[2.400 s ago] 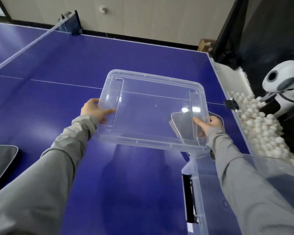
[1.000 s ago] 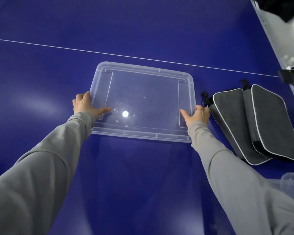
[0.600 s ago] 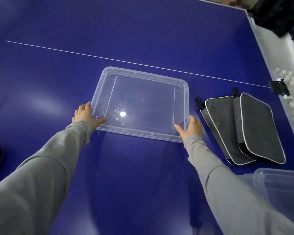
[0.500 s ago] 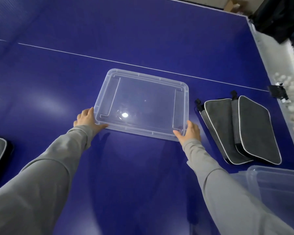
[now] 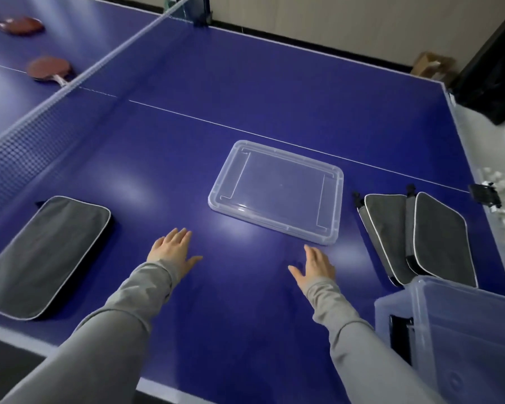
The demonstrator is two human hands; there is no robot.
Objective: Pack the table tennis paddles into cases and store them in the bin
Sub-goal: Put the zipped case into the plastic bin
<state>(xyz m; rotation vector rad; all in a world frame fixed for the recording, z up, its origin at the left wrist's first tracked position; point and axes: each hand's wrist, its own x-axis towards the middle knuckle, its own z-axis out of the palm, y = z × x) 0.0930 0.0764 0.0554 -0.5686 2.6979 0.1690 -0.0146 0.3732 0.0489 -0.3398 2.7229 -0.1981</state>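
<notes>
Paddles unpacked, lying far left beyond the net.
Closed case just beside left hand, long axis toward the net; lid ahead between hands; right hand nearer open case and bin. Both hands flat, fingers spread, gripping nothing.

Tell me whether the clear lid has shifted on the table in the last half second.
No. The lid lies just short of the white centre line, left of the open case, as before.

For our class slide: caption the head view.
Open hands hover near clear bin lid, between grey paddle cases.
</notes>
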